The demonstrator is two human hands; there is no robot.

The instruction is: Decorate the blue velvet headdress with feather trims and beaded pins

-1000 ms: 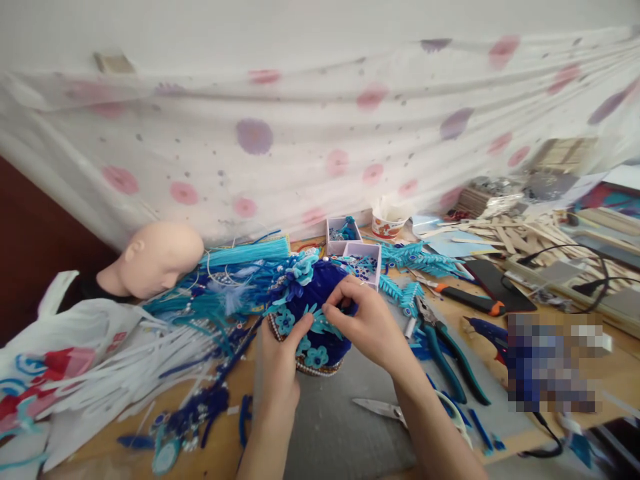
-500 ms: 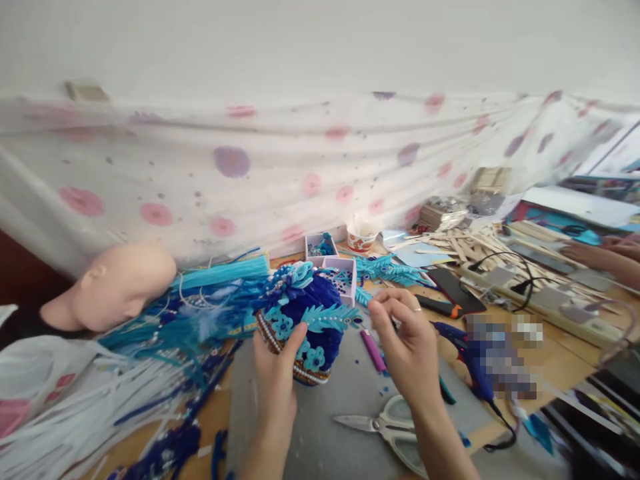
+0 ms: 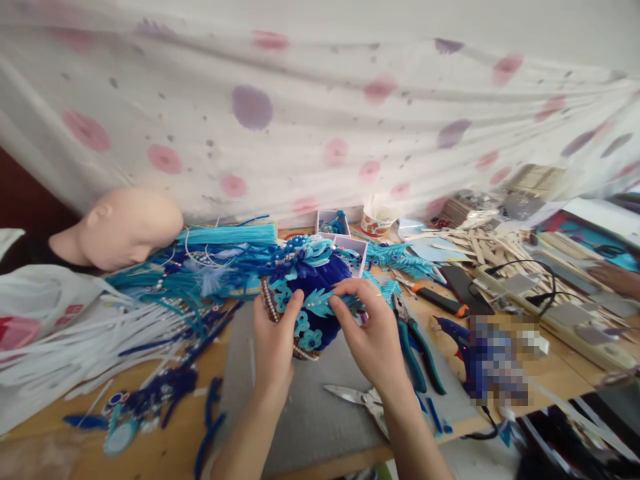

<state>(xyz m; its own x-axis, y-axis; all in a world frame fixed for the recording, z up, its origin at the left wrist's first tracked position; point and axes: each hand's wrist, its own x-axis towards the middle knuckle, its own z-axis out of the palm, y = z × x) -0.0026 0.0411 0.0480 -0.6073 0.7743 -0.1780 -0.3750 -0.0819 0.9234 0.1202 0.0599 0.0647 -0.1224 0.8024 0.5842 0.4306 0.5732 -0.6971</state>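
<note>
Upper-middle lilac boxes: rear box point(image 3: 331, 235), blue pieces; front box point(image 3: 361, 264), small beads | velvety blue cap point(image 3: 320, 321), frame centre, bead-edged, turquoise-flowered | left hand point(image 3: 274, 337) gripping cap | right hand point(image 3: 373, 330) pinching turquoise leaf sprig point(image 3: 316, 302)

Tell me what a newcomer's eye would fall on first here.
Probably the deep-blue beaded piece at the centre, held in the left hand while the right hand pinches a turquoise leaf spray on it. Next, likely the bald mannequin head lying on its side at the left, then the spotted sheet across the background.
</note>
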